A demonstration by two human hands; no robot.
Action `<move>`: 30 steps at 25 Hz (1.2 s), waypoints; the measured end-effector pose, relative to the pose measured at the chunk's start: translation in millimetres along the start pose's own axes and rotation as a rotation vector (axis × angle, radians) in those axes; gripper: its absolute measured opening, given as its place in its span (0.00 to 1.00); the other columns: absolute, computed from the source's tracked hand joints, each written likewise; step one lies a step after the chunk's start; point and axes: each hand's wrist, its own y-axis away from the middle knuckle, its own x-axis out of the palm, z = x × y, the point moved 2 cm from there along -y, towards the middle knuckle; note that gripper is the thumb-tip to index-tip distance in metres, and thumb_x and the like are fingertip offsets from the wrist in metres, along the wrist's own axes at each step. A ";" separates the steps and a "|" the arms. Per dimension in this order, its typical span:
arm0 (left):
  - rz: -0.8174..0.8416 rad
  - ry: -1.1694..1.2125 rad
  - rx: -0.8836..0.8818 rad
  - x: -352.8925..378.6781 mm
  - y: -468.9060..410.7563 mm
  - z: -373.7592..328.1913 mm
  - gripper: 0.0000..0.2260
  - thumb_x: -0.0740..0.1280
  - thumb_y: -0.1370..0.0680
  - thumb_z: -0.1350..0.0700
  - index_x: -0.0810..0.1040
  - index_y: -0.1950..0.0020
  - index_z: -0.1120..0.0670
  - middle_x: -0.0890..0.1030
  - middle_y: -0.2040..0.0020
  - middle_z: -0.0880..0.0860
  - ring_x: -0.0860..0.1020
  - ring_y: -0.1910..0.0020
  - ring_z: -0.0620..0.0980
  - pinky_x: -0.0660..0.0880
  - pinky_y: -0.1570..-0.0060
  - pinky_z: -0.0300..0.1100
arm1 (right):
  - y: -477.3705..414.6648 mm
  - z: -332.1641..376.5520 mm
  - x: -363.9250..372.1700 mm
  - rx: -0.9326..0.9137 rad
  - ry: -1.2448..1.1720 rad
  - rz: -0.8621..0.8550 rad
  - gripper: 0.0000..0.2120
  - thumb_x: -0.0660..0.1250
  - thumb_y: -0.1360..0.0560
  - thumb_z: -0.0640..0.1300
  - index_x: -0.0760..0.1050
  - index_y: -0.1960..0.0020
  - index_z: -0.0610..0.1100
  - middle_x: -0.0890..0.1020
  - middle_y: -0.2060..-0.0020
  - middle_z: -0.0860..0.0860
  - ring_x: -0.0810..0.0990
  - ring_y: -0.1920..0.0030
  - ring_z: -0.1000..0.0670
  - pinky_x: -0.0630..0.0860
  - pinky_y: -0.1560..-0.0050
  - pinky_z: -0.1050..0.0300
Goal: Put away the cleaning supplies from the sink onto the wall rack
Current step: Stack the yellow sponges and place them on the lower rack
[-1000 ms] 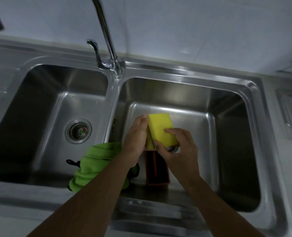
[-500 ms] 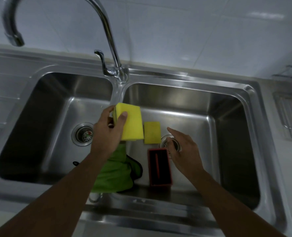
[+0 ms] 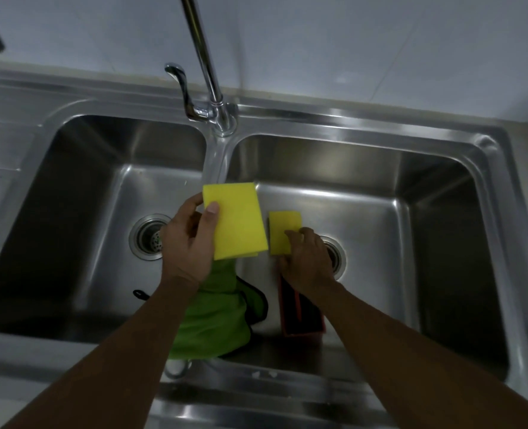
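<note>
My left hand (image 3: 186, 243) holds a large yellow sponge (image 3: 236, 221) upright above the divider of the double sink (image 3: 219, 168). A smaller yellow sponge (image 3: 282, 230) lies on the floor of the right basin, and my right hand (image 3: 307, 263) rests its fingers on its near right edge. A green cloth (image 3: 216, 317) with a dark trim lies draped over the divider under my left forearm. A dark red box-shaped item (image 3: 302, 317) sits in the right basin, partly hidden under my right wrist. No wall rack is in view.
A tall chrome faucet (image 3: 208, 78) with a lever rises behind the divider. Each basin has a drain, the left drain (image 3: 148, 236) and the right drain (image 3: 333, 255). A tiled wall (image 3: 349, 41) runs behind the sink.
My right hand has dropped from hovering above the drain onto the small sponge. My left hand keeps the large sponge raised. A second ago both hands were on the sponges together.
</note>
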 end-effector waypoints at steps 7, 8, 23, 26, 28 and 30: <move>-0.004 0.005 0.032 2.1 -1.6 1.7 0.25 0.57 0.24 0.41 0.79 0.40 0.58 0.78 0.65 0.54 0.76 0.66 0.33 0.69 0.66 0.25 | -24.7 4.8 23.6 0.103 -0.015 -0.027 0.30 0.70 0.30 0.58 0.70 0.36 0.42 0.70 0.40 0.40 0.72 0.45 0.38 0.73 0.49 0.47; -0.005 0.001 0.035 2.4 -2.2 1.7 0.24 0.58 0.24 0.41 0.79 0.41 0.58 0.79 0.65 0.57 0.76 0.66 0.34 0.69 0.67 0.25 | -27.5 3.5 25.8 0.101 -0.039 -0.034 0.29 0.72 0.31 0.56 0.71 0.36 0.41 0.70 0.41 0.40 0.72 0.45 0.38 0.73 0.48 0.46; -0.004 0.045 -0.009 2.2 -0.7 5.7 0.19 0.61 0.22 0.43 0.79 0.40 0.54 0.81 0.64 0.49 0.79 0.65 0.36 0.71 0.69 0.27 | 27.8 80.9 -129.2 0.134 -0.677 -0.636 0.21 0.77 0.34 0.48 0.79 0.42 0.51 0.80 0.47 0.54 0.80 0.49 0.53 0.77 0.51 0.61; -0.007 0.037 -0.020 1.3 -0.5 5.1 0.16 0.62 0.21 0.45 0.79 0.40 0.52 0.79 0.68 0.51 0.76 0.71 0.39 0.70 0.71 0.29 | 55.4 108.3 -145.1 -0.045 -0.657 -0.611 0.22 0.78 0.33 0.47 0.79 0.40 0.47 0.80 0.44 0.52 0.80 0.45 0.53 0.77 0.48 0.60; 0.003 0.050 -0.020 0.4 0.1 4.8 0.15 0.62 0.20 0.45 0.79 0.40 0.52 0.79 0.69 0.52 0.75 0.73 0.40 0.70 0.72 0.32 | 61.0 117.6 -137.6 -0.096 -0.611 -0.570 0.24 0.78 0.33 0.48 0.78 0.39 0.46 0.79 0.42 0.51 0.78 0.43 0.54 0.77 0.46 0.60; 0.019 0.061 -0.023 -0.4 0.7 4.8 0.13 0.62 0.20 0.46 0.79 0.40 0.51 0.78 0.70 0.50 0.74 0.73 0.40 0.70 0.72 0.31 | 59.8 121.7 -127.0 -0.111 -0.565 -0.535 0.26 0.78 0.32 0.50 0.77 0.37 0.47 0.77 0.41 0.50 0.76 0.43 0.56 0.75 0.46 0.67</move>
